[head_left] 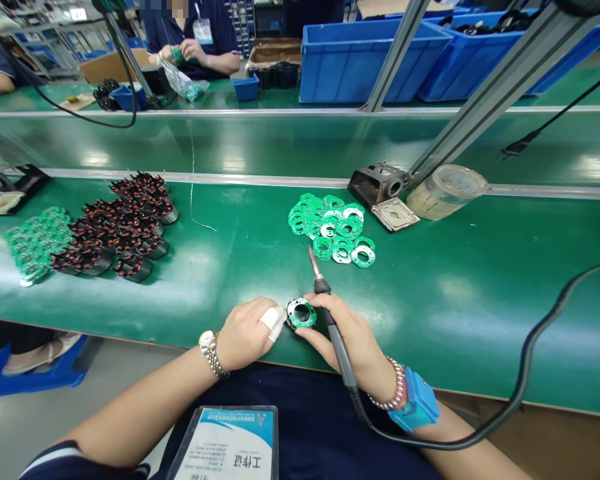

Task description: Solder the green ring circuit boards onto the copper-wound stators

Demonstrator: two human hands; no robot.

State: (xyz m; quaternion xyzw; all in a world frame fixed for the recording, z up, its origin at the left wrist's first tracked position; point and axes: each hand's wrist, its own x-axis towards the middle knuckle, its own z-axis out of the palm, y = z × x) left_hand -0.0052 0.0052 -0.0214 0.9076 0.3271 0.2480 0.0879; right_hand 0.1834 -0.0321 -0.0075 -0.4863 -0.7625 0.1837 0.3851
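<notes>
A motor stator with a green ring-shaped circuit board (303,313) on top sits between my hands near the table's front edge. My right hand (350,333) grips its right side with thumb and forefinger, and a soldering iron (334,327) lies across that same hand, tip pointing up and away. At the stator's left side is my left hand (253,330), fingers bent and closed against it, with white tape on the fingers. Loose green ring boards (333,227) lie in a pile beyond the iron's tip.
Stators with copper windings (125,227) and stacked green boards (37,243) stand at left. A soldering iron stand (377,183) and a plastic tub (447,191) are at back right. The iron's cable (525,360) loops on the right. A co-worker (190,40) sits opposite.
</notes>
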